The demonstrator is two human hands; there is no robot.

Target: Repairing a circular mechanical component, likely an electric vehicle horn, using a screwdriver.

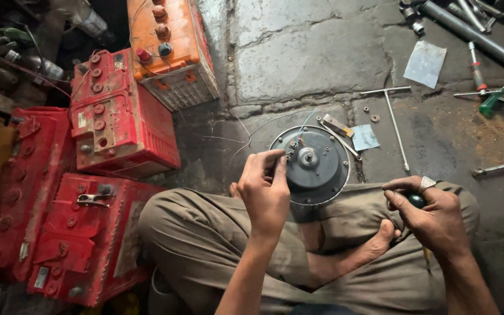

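A round grey metal disc-shaped motor part [316,169] with a central hub and thin wires rests on my lap, tilted up. My left hand [265,189] grips its left rim, thumb and fingers on the edge. My right hand [427,210] is closed around a dark-handled tool [417,200], probably a screwdriver, held apart from the disc over my right knee. A ring shows on one finger. I sit cross-legged in khaki trousers, one bare foot [380,239] showing between my knees.
Red batteries [118,122] and an orange one [173,52] stand at the left. On the stone floor lie a T-handle wrench [395,119], small nuts [374,118], paper scraps [424,64], a green-handled screwdriver [491,102], metal pipes [473,35] and a spanner [497,168].
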